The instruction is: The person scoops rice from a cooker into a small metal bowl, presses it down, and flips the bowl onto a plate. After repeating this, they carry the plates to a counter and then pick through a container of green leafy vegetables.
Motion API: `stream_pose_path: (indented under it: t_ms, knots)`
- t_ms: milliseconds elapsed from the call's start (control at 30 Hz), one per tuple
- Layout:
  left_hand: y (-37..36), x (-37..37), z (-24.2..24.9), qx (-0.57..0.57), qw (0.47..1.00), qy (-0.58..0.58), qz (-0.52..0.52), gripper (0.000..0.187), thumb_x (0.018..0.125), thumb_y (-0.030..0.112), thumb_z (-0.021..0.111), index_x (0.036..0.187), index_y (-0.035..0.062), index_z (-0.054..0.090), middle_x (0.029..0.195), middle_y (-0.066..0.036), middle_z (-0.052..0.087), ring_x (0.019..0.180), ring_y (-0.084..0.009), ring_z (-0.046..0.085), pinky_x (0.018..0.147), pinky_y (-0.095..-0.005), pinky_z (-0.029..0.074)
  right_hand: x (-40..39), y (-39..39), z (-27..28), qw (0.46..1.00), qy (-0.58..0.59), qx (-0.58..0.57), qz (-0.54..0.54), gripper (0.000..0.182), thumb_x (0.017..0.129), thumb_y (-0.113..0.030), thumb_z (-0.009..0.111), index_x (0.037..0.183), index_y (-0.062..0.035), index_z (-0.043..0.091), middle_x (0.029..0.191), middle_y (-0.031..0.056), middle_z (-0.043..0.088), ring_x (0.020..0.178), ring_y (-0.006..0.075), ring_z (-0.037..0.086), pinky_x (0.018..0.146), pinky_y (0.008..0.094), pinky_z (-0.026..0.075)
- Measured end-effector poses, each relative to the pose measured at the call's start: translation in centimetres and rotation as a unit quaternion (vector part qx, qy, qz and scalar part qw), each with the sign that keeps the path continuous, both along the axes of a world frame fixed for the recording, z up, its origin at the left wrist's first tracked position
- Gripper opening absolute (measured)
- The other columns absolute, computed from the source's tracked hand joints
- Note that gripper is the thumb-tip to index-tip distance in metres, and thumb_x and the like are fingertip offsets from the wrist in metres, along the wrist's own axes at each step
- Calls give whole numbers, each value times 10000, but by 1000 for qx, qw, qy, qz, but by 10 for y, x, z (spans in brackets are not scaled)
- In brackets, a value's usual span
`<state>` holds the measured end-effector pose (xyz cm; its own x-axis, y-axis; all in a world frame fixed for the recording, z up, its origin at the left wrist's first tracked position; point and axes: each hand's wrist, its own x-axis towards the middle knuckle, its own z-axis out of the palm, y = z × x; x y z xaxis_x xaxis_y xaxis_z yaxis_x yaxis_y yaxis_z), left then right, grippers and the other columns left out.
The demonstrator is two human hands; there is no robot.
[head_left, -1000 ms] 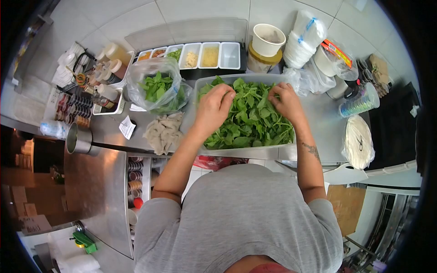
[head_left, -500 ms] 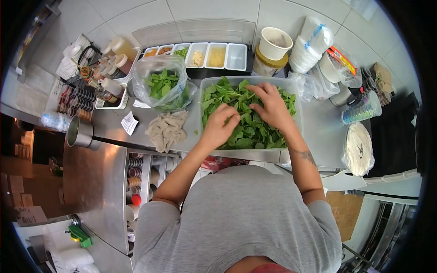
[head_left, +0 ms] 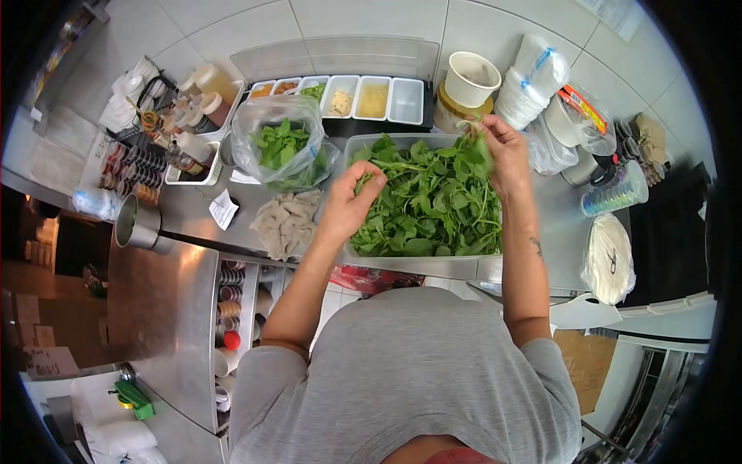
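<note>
A clear plastic tub [head_left: 363,261] heaped with leafy green sprigs [head_left: 433,205] stands on the counter in front of me. Above its far right corner, my right hand [head_left: 506,158] pinches a sprig of greens [head_left: 481,155] by the stem; its leaves are slightly blurred. At the tub's left edge, my left hand [head_left: 352,203] is closed, with a bit of green leaf [head_left: 362,182] showing between thumb and fingers. Left of the tub sits an open clear plastic bag [head_left: 297,112] with more green leaves [head_left: 282,145] inside.
A crumpled cloth [head_left: 284,224] and a paper slip [head_left: 222,209] lie left of the tub. Behind are white ingredient containers [head_left: 374,99] and a white paper bucket [head_left: 470,81]. Stacked bowls [head_left: 529,85] and a wrapped round pack [head_left: 609,259] are to the right.
Both hands have come apart from the middle of the greens. The right hand has moved up and right, lifting a sprig; the left has drawn back to the tub's left edge.
</note>
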<state>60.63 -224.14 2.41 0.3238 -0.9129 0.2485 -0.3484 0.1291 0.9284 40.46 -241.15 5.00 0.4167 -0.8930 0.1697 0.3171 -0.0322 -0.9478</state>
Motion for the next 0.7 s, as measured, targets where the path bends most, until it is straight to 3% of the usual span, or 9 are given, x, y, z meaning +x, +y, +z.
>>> stream_pose_path:
  t_ms: [100,200,333,433,533,700]
  knots:
    - [-4,-3,17,9,1000,1,24,81,880,92,575,925,31,603,732,-38,549,713,-121,533,672,-266,431,5,7,-11,999,-15,24,20,134,885,-80,634,986,6,654,899,34,672,777,63,587,719,205,472]
    - [-15,-8,33,-104,989,-106,-13,85,866,71,597,927,17,621,824,-47,586,792,-155,552,773,-266,426,11,15,-18,999,0,18,37,125,884,-86,638,974,-1,655,889,29,672,771,62,586,721,208,468]
    - [-34,-21,24,-59,993,-83,-59,85,850,80,623,903,13,624,838,-58,588,860,-170,562,788,-279,433,18,35,-19,996,-26,10,90,105,880,-49,624,969,2,640,889,39,658,796,91,592,741,232,468]
    - [-35,-24,18,3,995,-62,-83,184,820,115,643,971,27,584,871,-102,585,788,-244,585,717,-325,454,20,39,-25,993,-48,1,112,105,871,-17,616,974,1,632,933,55,650,829,114,594,755,252,470]
    - [-34,-30,11,-112,987,-112,-36,325,803,132,662,1084,45,525,970,-116,581,887,-244,586,780,-341,460,17,41,-29,992,-41,-3,121,117,869,-15,619,985,-2,625,941,56,650,833,113,595,756,254,470]
    - [-32,-26,8,-42,990,-77,-113,360,815,93,634,1142,31,496,1050,-101,586,1015,-221,576,882,-335,439,17,44,-33,988,-53,-7,147,121,893,-55,602,1003,-8,615,924,59,654,830,113,606,739,239,469]
